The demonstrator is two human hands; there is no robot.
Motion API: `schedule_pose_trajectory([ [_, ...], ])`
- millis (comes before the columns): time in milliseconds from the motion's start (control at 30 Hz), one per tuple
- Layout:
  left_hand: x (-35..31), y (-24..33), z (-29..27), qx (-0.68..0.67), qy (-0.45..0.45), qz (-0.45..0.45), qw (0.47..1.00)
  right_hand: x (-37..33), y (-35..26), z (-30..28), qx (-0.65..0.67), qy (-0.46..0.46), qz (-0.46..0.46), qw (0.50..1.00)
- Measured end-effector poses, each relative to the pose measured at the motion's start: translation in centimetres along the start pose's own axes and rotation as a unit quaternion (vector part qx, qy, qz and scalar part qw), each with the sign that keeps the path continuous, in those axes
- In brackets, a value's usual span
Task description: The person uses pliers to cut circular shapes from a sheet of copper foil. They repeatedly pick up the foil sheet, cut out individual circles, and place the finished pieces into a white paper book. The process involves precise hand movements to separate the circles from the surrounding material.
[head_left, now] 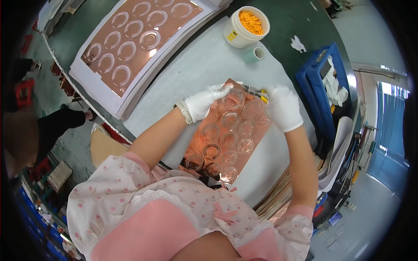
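Note:
In a white glove, my left hand (205,102) grips the upper corner of a shiny copper-coloured sheet (220,118), its thumb on the top face. Rows of clear round ring-shaped forms stand on the sheet, which lies tilted over the table's near side. My gloved right hand (284,108) is closed around a small hand tool (264,96) with yellow grips. The tool's metal end lies at the sheet's upper edge, close to my left fingers. Its exact kind is partly hidden by my right hand.
A stack of white sheets (143,82) at the far left bears another copper sheet (130,52) with rings. A white tub (235,35) of small orange pieces and a pale green roll (252,55) stand beyond. Blue bins (318,87) flank the right; a person's leg (61,126) shows left.

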State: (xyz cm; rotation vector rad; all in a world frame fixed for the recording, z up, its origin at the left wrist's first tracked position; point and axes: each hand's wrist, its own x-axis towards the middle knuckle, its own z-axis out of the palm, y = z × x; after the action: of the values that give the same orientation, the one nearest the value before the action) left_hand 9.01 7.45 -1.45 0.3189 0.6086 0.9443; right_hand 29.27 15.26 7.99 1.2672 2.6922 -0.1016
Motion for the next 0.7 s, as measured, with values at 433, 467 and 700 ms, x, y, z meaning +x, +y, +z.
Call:
schedule_pose_trajectory([
  [433, 0.6, -1.3, -1.5, 0.035, 0.025, 0.005, 0.999, 7.2, -0.5, -2.6, -0.106, 0.019, -0.242, 0.964],
  [467, 0.6, -1.2, -1.5, 0.041, 0.024, 0.006, 0.999, 7.3, -0.5, -2.7, -0.108, 0.021, -0.251, 0.962],
  [700, 0.4, -0.8, -1.3, 0.089, 0.039, 0.014, 0.995, 8.2, -0.8, -3.3, -0.14, 0.026, -0.273, 0.951],
])
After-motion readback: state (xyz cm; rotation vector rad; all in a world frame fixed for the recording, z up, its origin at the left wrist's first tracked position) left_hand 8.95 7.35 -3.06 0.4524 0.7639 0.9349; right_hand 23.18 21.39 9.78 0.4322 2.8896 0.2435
